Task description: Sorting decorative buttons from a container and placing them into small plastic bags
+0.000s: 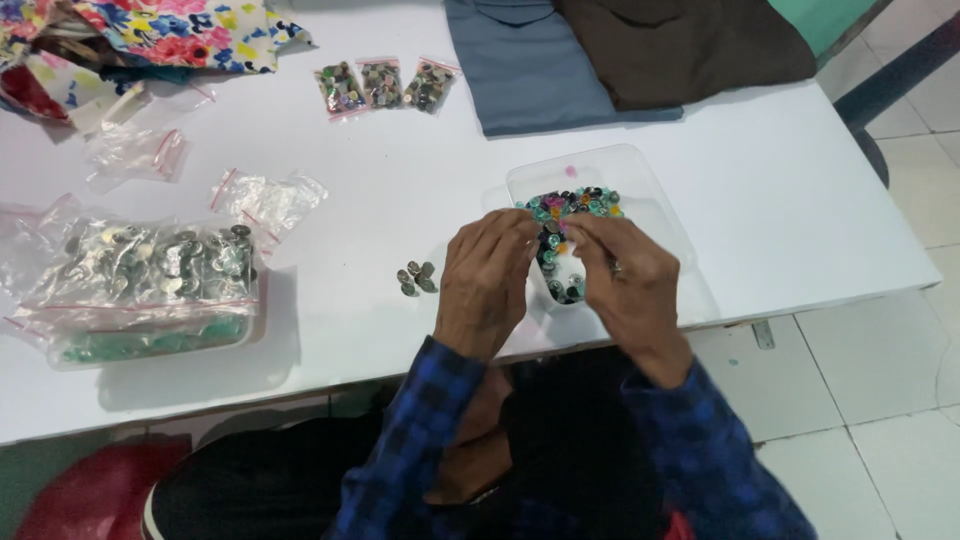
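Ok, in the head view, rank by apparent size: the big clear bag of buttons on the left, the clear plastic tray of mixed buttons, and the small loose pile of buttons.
1. Big clear bag of buttons
2. Clear plastic tray, nearly as big
3. Small loose pile, smallest

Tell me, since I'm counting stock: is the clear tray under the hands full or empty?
Partly full: the clear tray holds a heap of coloured buttons at its near-left side; the far side shows bare.

three small button bags (pixel 385 86) – grey cloth (pixel 530 70) – brown cloth (pixel 680 45) – floral fabric (pixel 190 30)
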